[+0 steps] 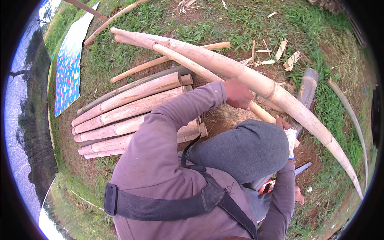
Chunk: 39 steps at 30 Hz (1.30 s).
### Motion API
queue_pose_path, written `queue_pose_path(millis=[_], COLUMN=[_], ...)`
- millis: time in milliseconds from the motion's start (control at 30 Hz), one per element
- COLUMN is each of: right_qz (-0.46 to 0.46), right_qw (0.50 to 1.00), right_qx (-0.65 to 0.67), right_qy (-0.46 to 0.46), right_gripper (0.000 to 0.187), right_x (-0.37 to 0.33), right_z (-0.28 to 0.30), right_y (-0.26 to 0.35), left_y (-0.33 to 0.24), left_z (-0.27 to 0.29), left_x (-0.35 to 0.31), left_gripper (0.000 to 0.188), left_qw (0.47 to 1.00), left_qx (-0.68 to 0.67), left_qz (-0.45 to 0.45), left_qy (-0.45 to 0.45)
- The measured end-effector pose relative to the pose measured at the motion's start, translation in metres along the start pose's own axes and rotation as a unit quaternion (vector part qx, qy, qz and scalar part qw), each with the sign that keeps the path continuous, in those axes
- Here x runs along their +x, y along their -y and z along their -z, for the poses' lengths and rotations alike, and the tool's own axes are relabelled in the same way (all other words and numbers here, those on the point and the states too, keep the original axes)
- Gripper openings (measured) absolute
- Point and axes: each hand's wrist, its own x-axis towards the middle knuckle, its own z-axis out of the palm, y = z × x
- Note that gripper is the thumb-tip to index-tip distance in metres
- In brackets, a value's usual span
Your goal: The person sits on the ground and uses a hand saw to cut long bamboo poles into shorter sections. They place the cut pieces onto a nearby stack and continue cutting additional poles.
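Observation:
My left hand is wrapped round a slim, peeled-looking bamboo pole that slants from the upper left down toward my knee. At the pole's near end is my right hand, fingers closed on it, partly hidden behind my knee; white material covers part of that hand. Just beyond both hands lies a long, thick bamboo pole, bending across the view to the lower right. A dark, short bamboo piece sits under it on the right.
Cut bamboo lengths are stacked at my left. By my leg rests a saw with an orange handle, its blade pointing outward. Split bamboo scraps litter the grass ahead. A patterned blue sheet lies far left.

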Motion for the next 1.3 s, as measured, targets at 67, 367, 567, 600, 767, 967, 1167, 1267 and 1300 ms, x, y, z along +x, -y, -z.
queue_pose_path(millis=[67, 367, 567, 600, 767, 967, 1167, 1267, 1300], right_qz=[0.002, -0.04, -0.045, -0.047, -0.036, -0.034, -0.05, -0.074, -0.083], right_qw=[1.0, 0.995, 0.995, 0.995, 0.997, 0.996, 0.997, 0.994, 0.994], right_qx=[0.007, 0.087, 0.081, 0.082, 0.069, 0.077, 0.058, 0.054, 0.064], right_qy=[0.0, 0.037, 0.027, 0.026, 0.002, -0.01, -0.022, -0.053, -0.041], right_gripper=[0.073, 0.051, 0.049, 0.049, 0.049, 0.049, 0.042, 0.039, 0.039], right_x=[0.006, 0.052, 0.062, 0.062, 0.064, 0.073, 0.098, 0.112, 0.115], right_z=[-0.003, 0.036, 0.056, 0.056, 0.046, 0.046, 0.054, 0.044, 0.043], right_y=[-0.001, -0.001, -0.007, -0.008, -0.012, -0.007, -0.024, -0.036, -0.039], left_y=[0.005, 0.012, 0.012, 0.011, 0.015, 0.022, 0.009, -0.002, -0.006], left_z=[-0.001, 0.011, 0.014, 0.016, 0.022, 0.019, 0.019, 0.007, 0.005], left_x=[0.003, 0.011, 0.027, 0.029, 0.031, 0.029, 0.049, 0.07, 0.079], left_gripper=[0.046, 0.051, 0.05, 0.05, 0.049, 0.052, 0.054, 0.053, 0.051], left_qw=[1.0, 0.998, 0.996, 0.996, 0.996, 0.997, 0.967, 0.964, 0.966], left_qx=[0.015, -0.051, -0.066, -0.067, -0.057, -0.039, 0.051, 0.032, 0.034], left_qz=[0.018, 0.015, 0.009, 0.013, 0.021, 0.022, -0.031, -0.017, -0.008], left_qy=[0.006, -0.042, -0.054, -0.054, -0.059, -0.065, -0.25, -0.265, -0.255])
